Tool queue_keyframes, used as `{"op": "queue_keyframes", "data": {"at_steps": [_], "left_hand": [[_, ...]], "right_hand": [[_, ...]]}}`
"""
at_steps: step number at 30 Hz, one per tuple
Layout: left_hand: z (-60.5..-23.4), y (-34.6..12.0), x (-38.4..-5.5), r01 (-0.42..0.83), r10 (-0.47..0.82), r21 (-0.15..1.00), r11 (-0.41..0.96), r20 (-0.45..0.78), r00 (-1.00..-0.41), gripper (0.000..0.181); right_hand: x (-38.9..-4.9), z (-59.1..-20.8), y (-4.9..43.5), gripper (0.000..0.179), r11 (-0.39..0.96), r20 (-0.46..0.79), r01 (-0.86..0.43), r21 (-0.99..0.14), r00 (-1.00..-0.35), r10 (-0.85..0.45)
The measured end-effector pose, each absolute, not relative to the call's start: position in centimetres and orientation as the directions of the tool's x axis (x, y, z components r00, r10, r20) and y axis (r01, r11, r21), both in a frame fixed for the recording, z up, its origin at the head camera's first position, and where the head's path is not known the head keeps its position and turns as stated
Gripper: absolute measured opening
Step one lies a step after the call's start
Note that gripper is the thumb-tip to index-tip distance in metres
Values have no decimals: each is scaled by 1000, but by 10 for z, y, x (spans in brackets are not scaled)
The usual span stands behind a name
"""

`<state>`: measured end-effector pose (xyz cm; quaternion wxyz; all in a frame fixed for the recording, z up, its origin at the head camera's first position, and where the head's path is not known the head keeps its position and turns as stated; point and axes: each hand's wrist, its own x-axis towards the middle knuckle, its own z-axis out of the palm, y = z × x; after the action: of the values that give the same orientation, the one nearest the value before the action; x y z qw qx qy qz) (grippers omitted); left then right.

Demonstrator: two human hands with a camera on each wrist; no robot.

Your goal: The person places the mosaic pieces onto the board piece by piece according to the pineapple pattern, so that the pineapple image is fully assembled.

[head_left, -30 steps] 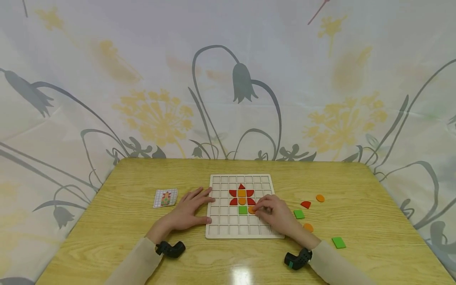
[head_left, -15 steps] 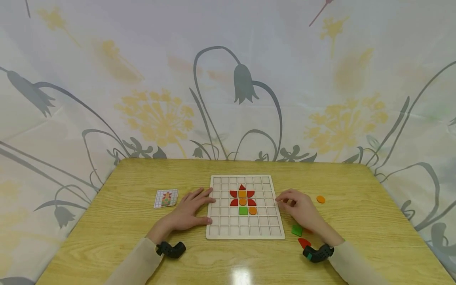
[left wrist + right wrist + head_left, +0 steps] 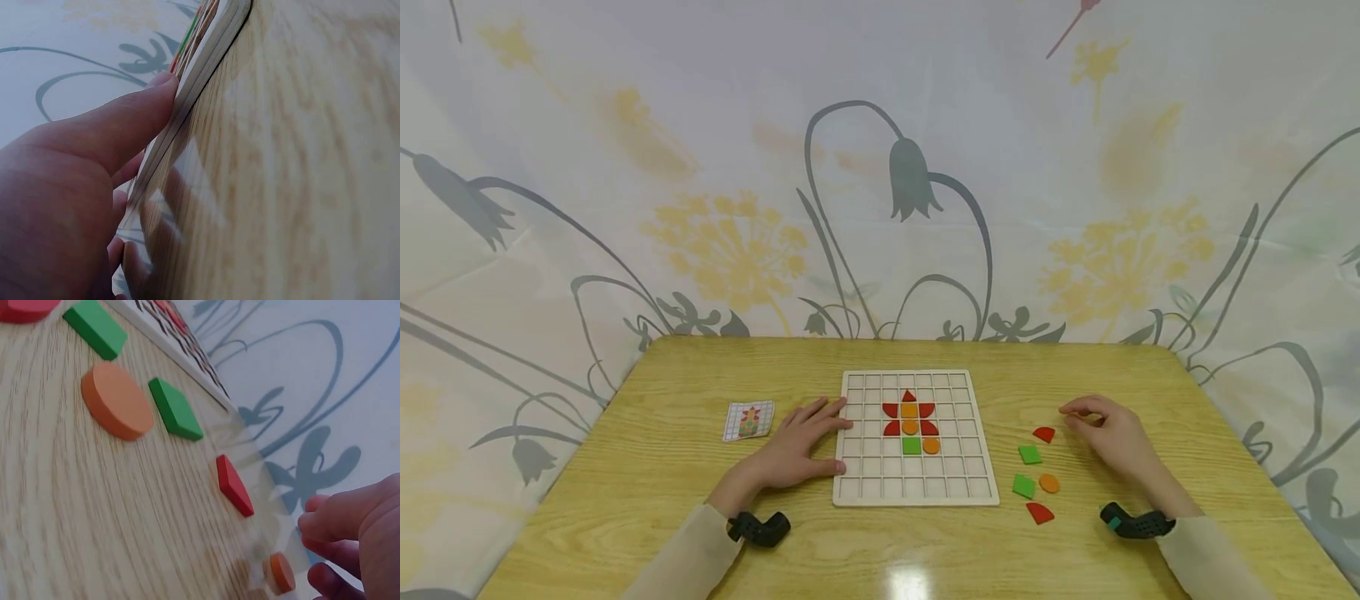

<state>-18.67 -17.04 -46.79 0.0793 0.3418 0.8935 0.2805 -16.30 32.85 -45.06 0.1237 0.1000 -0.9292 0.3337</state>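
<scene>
Spreading beneath everything, the wooden worktop (image 3: 625, 500) carries a pale gridded board (image 3: 872, 492) bearing a pattern of red, orange and green pieces (image 3: 909, 410). At the board's left edge, the left hand (image 3: 793, 446) lies spread, fingertips and thumb touching it. Well right of the board, the right hand (image 3: 1112, 437) has loosely bent fingers, pinching nothing that shows. It has just moved off the board, leaving an orange disc (image 3: 931, 446) in the grid, so that piece looks settled. Left of the board lies a picture card (image 3: 748, 421). Right of it lie green squares (image 3: 1024, 486), a loose disc (image 3: 1049, 483), red wedges (image 3: 1040, 512) and, near the right fingertips, another disc (image 3: 282, 573). No brand, label or writing is readable.
</scene>
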Motion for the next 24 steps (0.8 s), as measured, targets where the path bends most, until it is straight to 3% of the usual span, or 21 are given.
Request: {"op": "queue_keyframes", "data": {"at_steps": [9, 24], "left_hand": [[-470, -171, -187, 566, 652, 553, 611, 54, -756, 63], [-469, -170, -186, 563, 649, 552, 614, 52, -759, 63]], "right_hand": [[-165, -467, 353, 18, 689, 205, -213, -692, -974, -95], [-165, -474, 350, 12, 679, 318, -301, -670, -942, -104]]}}
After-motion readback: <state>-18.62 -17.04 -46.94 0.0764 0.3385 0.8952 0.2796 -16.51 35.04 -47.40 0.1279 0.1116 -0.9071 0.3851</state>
